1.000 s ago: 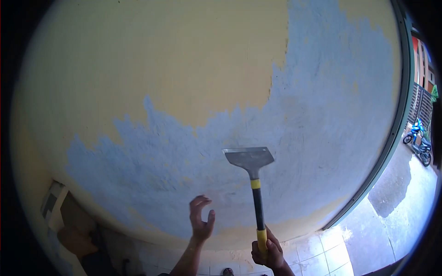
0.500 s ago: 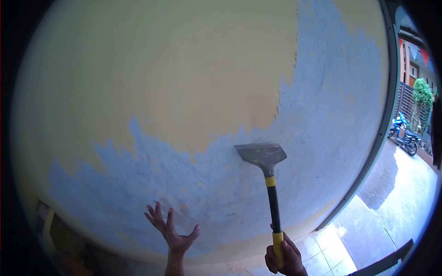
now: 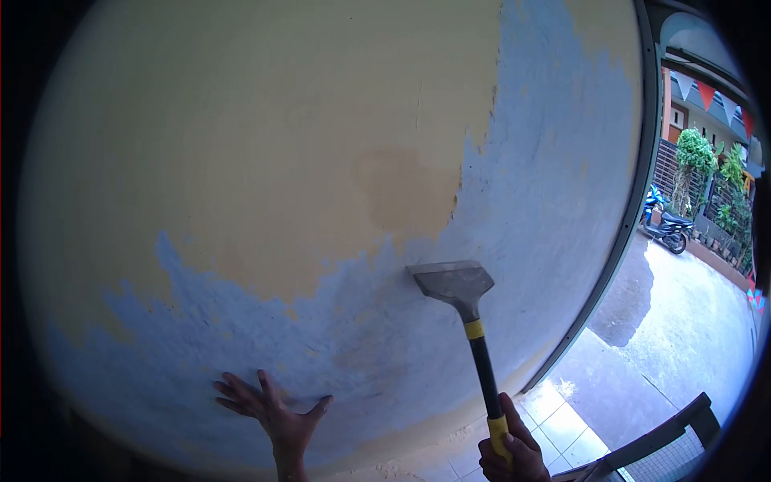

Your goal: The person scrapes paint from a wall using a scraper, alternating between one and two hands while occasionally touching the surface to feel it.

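My right hand (image 3: 516, 450) is wrapped round the yellow grip of a long-handled scraper (image 3: 482, 353). Its wide grey blade points up, the edge close against the wall just below the ragged border of the yellowish paint. My left hand (image 3: 277, 414) is spread, fingers apart and holding nothing, at the lower part of the wall (image 3: 265, 145). Around both hands the wall shows a bluish scraped area (image 3: 385, 337), with small yellowish specks left in it. Above lies the yellowish coat, with a darker brownish patch (image 3: 401, 189) near the border.
A dark metal frame (image 3: 634, 201) edges the wall on the right. Beyond it is a bright paved yard (image 3: 683, 321) with a parked motorcycle (image 3: 668, 229) and green plants (image 3: 695, 153). A dark-framed object with mesh (image 3: 666, 458) stands at the lower right, above floor tiles (image 3: 562, 426).
The view has turned to the right, so more of the yard shows. My left hand has moved lower and to the left in view. The scraper stays in my right hand, its blade slightly lower in view.
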Demonstrator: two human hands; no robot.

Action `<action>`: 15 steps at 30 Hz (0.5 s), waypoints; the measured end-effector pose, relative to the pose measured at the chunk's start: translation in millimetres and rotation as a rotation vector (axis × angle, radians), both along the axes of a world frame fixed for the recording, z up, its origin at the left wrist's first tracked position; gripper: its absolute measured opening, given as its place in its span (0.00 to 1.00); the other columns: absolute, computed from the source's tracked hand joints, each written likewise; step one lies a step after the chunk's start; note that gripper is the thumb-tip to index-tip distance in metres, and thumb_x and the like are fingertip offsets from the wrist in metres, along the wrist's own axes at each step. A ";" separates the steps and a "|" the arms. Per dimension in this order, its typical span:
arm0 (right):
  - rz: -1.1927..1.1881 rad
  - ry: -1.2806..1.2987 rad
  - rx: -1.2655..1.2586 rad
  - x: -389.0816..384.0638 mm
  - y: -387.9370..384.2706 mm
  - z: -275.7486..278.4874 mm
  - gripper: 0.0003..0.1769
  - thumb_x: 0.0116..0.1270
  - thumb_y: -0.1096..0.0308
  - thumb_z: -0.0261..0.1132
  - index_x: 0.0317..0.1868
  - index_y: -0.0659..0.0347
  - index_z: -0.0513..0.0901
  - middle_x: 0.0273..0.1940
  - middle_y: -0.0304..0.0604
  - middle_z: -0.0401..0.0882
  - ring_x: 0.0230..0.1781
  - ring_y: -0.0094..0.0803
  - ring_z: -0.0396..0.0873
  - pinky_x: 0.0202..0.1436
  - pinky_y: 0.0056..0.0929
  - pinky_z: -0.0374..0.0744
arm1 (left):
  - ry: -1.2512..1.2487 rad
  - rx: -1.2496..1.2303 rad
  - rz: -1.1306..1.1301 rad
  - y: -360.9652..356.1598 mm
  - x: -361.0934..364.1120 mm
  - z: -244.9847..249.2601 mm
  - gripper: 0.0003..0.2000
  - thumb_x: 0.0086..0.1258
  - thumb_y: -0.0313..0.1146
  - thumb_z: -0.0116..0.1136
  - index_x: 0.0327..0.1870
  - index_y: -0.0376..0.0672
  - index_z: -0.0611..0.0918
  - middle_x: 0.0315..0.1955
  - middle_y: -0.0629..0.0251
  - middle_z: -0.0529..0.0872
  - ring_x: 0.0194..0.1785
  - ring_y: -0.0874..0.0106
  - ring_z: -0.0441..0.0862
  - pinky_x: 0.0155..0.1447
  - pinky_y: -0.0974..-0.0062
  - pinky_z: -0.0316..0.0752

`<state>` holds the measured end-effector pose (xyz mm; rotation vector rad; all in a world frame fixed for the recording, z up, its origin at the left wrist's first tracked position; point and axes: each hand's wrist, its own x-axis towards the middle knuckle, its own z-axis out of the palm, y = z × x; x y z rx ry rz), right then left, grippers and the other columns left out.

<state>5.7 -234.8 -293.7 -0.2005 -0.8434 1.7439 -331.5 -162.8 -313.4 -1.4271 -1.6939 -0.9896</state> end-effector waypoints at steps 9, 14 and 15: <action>-0.045 -0.248 0.121 -21.3 6.0 17.2 0.34 0.77 0.65 0.49 0.76 0.60 0.44 0.18 0.33 0.60 0.10 0.18 0.56 0.11 0.19 0.61 | -0.019 -0.041 0.024 -0.3 -2.6 -3.8 0.62 0.41 0.76 0.62 0.77 0.63 0.43 0.75 0.46 0.29 0.75 0.39 0.23 0.67 0.27 0.23; -0.046 -0.345 0.115 -6.4 5.7 29.8 0.33 0.77 0.65 0.48 0.76 0.62 0.46 0.17 0.34 0.61 0.10 0.19 0.58 0.11 0.19 0.62 | -0.020 -0.034 0.022 1.4 -1.7 -3.6 0.62 0.40 0.77 0.61 0.77 0.64 0.43 0.75 0.46 0.29 0.75 0.39 0.23 0.67 0.27 0.23; -0.046 -0.365 0.110 -6.9 4.7 34.8 0.33 0.78 0.64 0.48 0.76 0.61 0.46 0.17 0.34 0.62 0.10 0.19 0.58 0.11 0.19 0.62 | 0.005 -0.019 0.043 1.5 -2.7 -4.0 0.62 0.41 0.78 0.60 0.77 0.60 0.45 0.75 0.45 0.31 0.76 0.40 0.26 0.68 0.29 0.24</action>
